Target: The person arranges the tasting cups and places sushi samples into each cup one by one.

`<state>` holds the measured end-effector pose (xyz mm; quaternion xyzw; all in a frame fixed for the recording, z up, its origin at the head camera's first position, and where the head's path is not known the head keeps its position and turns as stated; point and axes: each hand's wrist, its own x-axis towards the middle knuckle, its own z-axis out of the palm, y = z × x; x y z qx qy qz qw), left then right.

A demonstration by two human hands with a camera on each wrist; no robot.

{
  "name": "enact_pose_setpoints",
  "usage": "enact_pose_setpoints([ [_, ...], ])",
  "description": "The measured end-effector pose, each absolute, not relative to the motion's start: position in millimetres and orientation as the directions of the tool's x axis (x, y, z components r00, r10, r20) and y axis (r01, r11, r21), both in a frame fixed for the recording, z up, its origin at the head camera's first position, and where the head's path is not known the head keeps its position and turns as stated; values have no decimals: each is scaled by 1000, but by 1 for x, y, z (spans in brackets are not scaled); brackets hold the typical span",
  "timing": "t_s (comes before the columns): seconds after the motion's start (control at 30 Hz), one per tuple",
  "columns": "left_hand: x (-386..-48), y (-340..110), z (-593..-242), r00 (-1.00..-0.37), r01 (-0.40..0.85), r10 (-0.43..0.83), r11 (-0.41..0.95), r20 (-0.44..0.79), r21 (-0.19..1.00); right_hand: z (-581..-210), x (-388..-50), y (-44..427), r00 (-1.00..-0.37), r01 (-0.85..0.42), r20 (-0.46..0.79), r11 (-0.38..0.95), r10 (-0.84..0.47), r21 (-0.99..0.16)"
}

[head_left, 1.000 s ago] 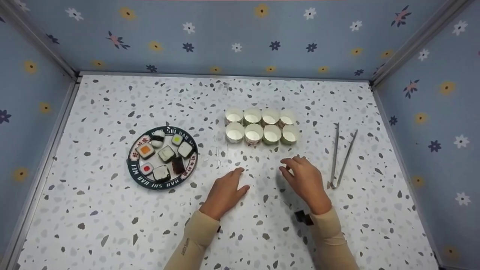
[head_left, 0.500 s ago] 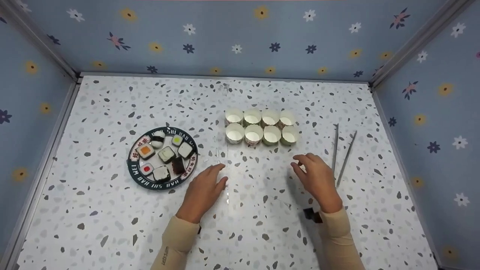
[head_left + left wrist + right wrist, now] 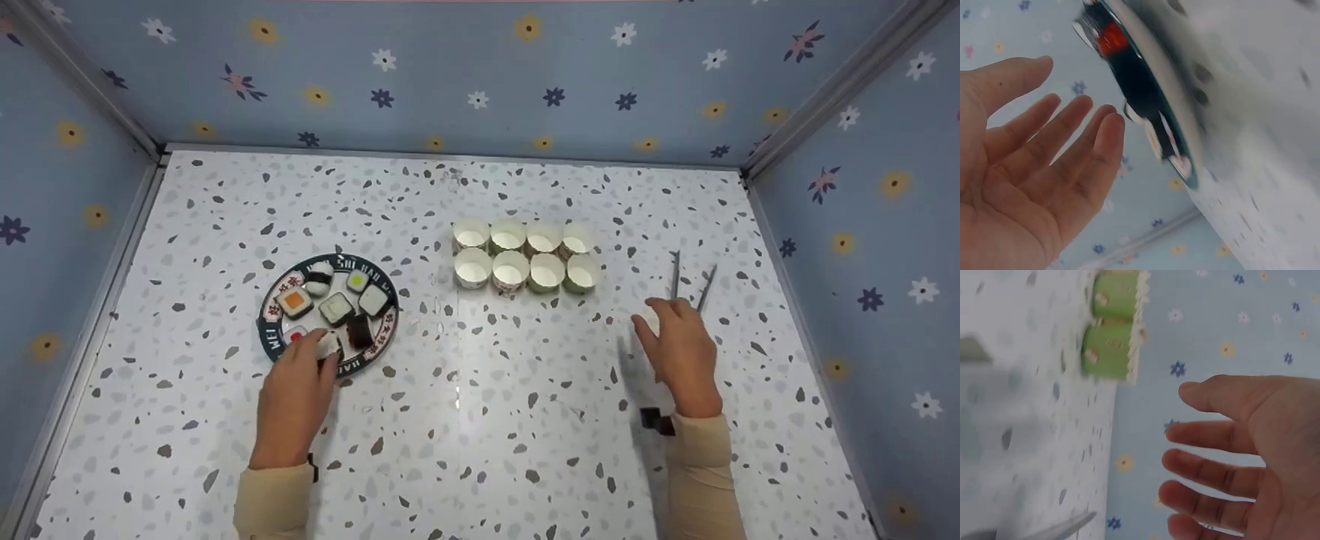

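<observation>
In the head view a round dark-rimmed plate (image 3: 388,322) carries several sushi pieces, among them one with an orange top (image 3: 294,300) and a dark brown one (image 3: 360,331). Over the plate's near edge is my left hand (image 3: 292,397), partly covering a white sushi piece (image 3: 330,346). The left wrist view shows this hand (image 3: 1044,163) with thumb and fingers apart and nothing between them, beside the plate. Metal tongs (image 3: 706,289) lie spread at the right, their near part hidden under my right hand (image 3: 684,356). In the right wrist view that hand (image 3: 1230,461) holds nothing, its fingers loosely extended.
Two rows of paper cups (image 3: 510,271) stand beyond and between the hands, pale inside. Green cup sides (image 3: 1109,351) show in the right wrist view. Flowered blue walls (image 3: 480,75) border the speckled white table (image 3: 480,450) at the back and both sides.
My left hand has moved left from mid-table to the plate's near edge. My right hand has shifted right, over the near part of the tongs. Plate, cups and tongs stay in place.
</observation>
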<state>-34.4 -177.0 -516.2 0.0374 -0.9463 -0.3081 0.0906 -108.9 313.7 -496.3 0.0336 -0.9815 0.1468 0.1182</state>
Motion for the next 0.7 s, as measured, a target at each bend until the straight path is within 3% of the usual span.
enact_pose_setpoints([
  [0.1,-30,-191,-519,-980,-108,-187,798,73,593,-497,-111,327,-994,45,83,957,72,-286],
  [0.27,-26,-205,-528,-967,-202,-255,752,-7,627,-501,-114,349,-974,209,-137,942,177,-262],
  [0.7,-28,-213,-536,-909,-395,-359,584,-211,709,-521,-125,376,-897,365,-353,896,266,-252],
])
